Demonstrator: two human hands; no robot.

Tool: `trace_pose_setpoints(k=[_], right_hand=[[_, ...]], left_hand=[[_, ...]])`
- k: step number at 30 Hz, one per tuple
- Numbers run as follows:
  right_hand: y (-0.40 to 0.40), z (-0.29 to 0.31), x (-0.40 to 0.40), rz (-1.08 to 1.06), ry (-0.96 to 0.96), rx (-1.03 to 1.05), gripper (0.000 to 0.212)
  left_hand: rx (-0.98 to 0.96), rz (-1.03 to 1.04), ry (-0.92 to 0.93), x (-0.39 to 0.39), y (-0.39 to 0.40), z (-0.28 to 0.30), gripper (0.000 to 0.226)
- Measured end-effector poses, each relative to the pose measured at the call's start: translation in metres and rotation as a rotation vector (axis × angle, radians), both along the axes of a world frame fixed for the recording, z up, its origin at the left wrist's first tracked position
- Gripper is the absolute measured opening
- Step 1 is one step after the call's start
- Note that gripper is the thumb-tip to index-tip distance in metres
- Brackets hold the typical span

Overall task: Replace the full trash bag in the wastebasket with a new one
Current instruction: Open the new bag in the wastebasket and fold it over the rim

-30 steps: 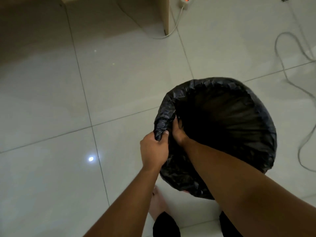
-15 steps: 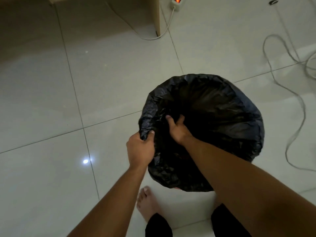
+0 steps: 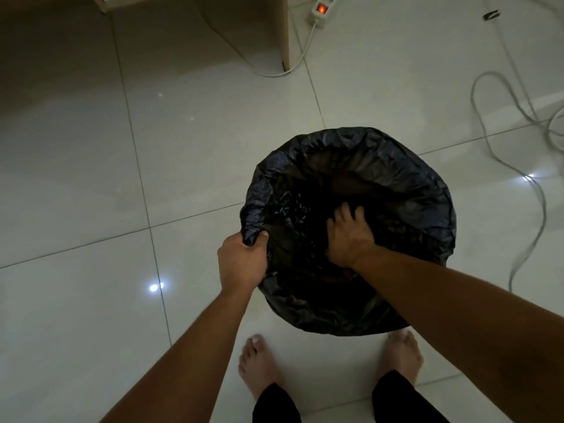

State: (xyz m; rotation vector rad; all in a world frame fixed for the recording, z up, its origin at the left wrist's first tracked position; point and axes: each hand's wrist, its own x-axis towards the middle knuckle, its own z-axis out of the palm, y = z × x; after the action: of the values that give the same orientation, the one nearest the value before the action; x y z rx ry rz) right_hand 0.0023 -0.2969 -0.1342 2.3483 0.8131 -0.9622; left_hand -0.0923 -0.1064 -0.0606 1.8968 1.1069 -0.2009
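Right now, line by line, from your head camera:

Trash bag: the black trash bag point(image 3: 351, 166) sits open-mouthed in front of you, its edge draped outward all the way round, standing on the pale tiled floor point(image 3: 91, 178). The wastebasket under it is wholly covered by the plastic, so you cannot see it.

Left hand: your left hand point(image 3: 242, 259) is clenched around the near-left edge of the bag, a bunch of black plastic gripped in the fist, thumb on top.

Right hand: your right hand point(image 3: 348, 233) is down inside the bag's mouth, fingers spread and palm pressed against the dark lining. It's flat on the plastic, not pinching any of it that can be seen.

Inside the bag: too dark to tell what, if anything, lies at the bottom.

Feet: your bare left foot point(image 3: 259, 364) and right foot point(image 3: 403, 352) stand just behind the bag, the right one partly tucked under its overhanging edge.

Around you: a wooden furniture panel point(image 3: 282, 29) stands at the top, with a white power strip point(image 3: 322, 10), its switch glowing orange, just beside it. Grey cables point(image 3: 518, 166) loop across the tiles, well apart from the bag on your right.
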Motion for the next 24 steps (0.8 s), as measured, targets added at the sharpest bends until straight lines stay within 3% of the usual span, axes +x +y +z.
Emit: trace_pose_setpoints(k=[3,9,11,12,13,15,17,20,24], right_hand=[[0.016,-0.009,-0.007,-0.041,0.092,0.158,0.074],[0.008,-0.046,0.001,-0.066,0.22,-0.22,0.113],[0.012,-0.039,0.003,-0.109,0.235,-0.197,0.117],[0.017,-0.03,0.004,-0.143,0.249,-0.16,0.115],[0.022,-0.016,0.004,-0.182,0.27,-0.111,0.109],[0.028,0.016,-0.002,-0.246,0.317,0.004,0.092],[0.024,0.046,-0.013,-0.229,0.338,0.053,0.081],[-0.002,0.078,-0.024,-0.137,0.306,-0.092,0.095],[-0.05,0.089,-0.019,-0.089,0.243,-0.241,0.108]], left_hand=[[0.005,0.002,-0.008,-0.004,-0.003,0.001,0.042],[-0.036,-0.057,0.003,-0.003,-0.002,0.014,0.033],[-0.113,-0.124,0.079,-0.001,0.005,0.029,0.076],[-0.077,-0.165,0.073,0.0,0.011,0.036,0.097],[0.012,-0.205,0.014,0.004,0.016,0.046,0.105],[0.216,-0.282,-0.182,0.022,0.021,0.066,0.091],[0.281,-0.406,-0.273,0.058,0.018,0.078,0.076],[0.197,-0.608,-0.164,0.12,0.001,0.076,0.072],[0.313,-0.768,0.039,0.153,-0.001,0.056,0.033]])
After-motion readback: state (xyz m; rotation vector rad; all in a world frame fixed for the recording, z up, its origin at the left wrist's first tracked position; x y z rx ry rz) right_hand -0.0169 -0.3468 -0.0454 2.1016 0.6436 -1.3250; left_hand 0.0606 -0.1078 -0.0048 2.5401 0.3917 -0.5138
